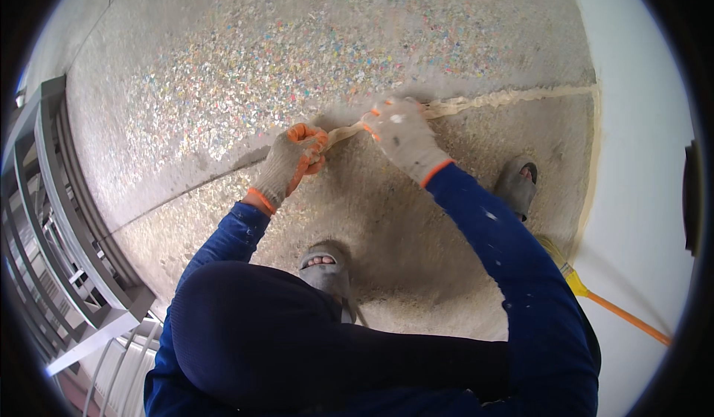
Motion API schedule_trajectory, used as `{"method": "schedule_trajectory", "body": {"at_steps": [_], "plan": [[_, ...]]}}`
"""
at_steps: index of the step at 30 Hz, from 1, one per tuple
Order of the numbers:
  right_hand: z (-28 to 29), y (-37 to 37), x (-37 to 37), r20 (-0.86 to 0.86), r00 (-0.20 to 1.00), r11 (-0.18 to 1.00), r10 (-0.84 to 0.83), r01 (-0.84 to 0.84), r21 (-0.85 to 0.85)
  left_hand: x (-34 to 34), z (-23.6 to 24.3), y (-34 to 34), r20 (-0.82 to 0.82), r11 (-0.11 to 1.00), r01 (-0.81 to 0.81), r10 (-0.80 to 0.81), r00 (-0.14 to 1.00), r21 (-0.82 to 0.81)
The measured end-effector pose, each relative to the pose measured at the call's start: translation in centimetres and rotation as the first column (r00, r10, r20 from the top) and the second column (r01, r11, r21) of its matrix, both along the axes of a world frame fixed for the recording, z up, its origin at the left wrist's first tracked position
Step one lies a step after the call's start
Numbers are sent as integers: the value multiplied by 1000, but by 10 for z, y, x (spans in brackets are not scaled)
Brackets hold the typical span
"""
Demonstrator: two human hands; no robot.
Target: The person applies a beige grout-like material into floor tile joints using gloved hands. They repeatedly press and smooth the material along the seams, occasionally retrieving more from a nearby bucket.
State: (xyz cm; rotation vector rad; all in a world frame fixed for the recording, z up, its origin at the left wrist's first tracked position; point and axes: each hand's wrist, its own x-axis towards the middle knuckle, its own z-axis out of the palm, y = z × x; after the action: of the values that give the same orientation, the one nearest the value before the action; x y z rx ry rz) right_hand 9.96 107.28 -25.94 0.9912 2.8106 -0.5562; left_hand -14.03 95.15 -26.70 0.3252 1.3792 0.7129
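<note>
A tan, tape-like strip (513, 97), wrinkled in places, runs from the wall on the right along a straight joint in the floor. Its left stretch passes between my hands. Both hands wear pale knit work gloves with orange-coated palms and fingers. My left hand (291, 158) is closed, its fingers pinching the strip's left end, just below the joint line. Farther right, my right hand (403, 133) bends over the strip with its fingers together, gripping it near the joint. The fingertips of the right hand are partly hidden by the glove's back.
Colourful flecks (297, 68) cover much of the concrete floor beyond the joint. A grey metal railing (82, 224) stands at the left. Against the white wall (632, 216) at right leans a yellow broom (576, 282) with an orange handle. My grey slippers (326, 270) are below my hands.
</note>
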Motion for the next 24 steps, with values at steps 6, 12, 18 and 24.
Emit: {"method": "schedule_trajectory", "body": {"at_steps": [6,12,18,24], "plan": [[-13,-14,-17,125,992,996,29,-39,74,-7,-15,-10,99,994,-44,34,994,96],[-16,-26,-29,21,1000,1000,21,-22,9,-4,-12,-17,49,980,-193,191,980,45],[-18,-31,-42,35,999,1000,-2,2,-6,-7,-10,-28,-240,998,38,-27,970,40],[-18,-30,-54,-7,999,999,44,-44,-6,-15,-14,-35,-892,737,604,-2,453,305]]}}
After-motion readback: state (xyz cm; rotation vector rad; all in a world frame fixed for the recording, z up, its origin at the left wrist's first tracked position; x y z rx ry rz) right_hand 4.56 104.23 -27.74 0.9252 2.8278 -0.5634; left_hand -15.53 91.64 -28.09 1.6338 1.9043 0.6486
